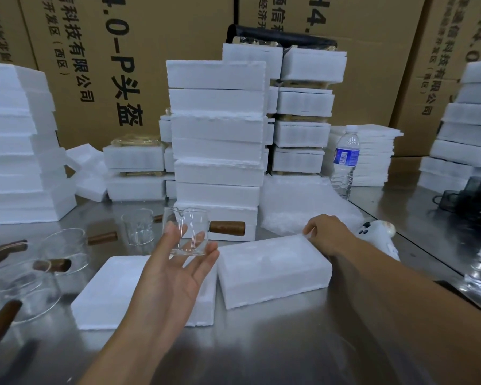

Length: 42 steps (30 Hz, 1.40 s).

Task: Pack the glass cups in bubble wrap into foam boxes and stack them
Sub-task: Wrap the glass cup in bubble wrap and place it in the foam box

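Plainly the glass cup (188, 232) is the thing at risk. It stands upright in the air above the surface (261, 354), bare of any wrap, with its wooden handle (227, 227) sticking out to the right. The left hand (175, 276) has a loose grip on it, thumb against one wall and nearly straight fingers under the base, palm up. A small tilt, or the weight of that handle, could roll it off the fingertips onto the metal or the foam box (272, 270) below.

The right hand (326, 234) has its fingers curled down at the near edge of the bubble wrap (303, 201). I cannot tell whether its grip has caught a sheet. A sharp tug there could jog the tall stack of foam boxes (217, 129) just behind. More cups (64, 245) lie on the left, within a careless elbow's sweep.
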Available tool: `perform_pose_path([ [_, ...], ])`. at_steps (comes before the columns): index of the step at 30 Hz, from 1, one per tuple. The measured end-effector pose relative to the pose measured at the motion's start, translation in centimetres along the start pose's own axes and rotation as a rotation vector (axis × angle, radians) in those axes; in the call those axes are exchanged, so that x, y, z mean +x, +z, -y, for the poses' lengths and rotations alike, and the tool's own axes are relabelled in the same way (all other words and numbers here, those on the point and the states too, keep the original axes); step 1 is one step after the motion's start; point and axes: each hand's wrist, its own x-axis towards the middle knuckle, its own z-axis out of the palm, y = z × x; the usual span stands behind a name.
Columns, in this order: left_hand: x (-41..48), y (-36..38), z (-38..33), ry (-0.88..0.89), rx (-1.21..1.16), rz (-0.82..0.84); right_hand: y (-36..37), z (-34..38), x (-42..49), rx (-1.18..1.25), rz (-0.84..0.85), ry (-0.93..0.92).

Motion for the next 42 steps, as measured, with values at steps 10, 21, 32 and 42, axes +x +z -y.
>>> perform_pose_path([
  [10,0.0,-0.1,-0.5,0.007,-0.063,-0.001,-1.0,1.9,-0.3,0.073,-0.313,0.178],
  [21,-0.4,-0.2,-1.4,0.014,-0.205,0.059,-3.2,11.9,-9.9,0.578,-0.486,-0.548],
  [32,-0.6,-1.4,-2.8,0.051,-0.436,0.118,4.8,10.6,-12.8,-0.068,-0.089,-0.826],
  [42,-0.8,-0.6,-2.5,0.027,-0.211,0.305,2.5,10.3,-12.6,0.427,-0.461,-0.568],
])
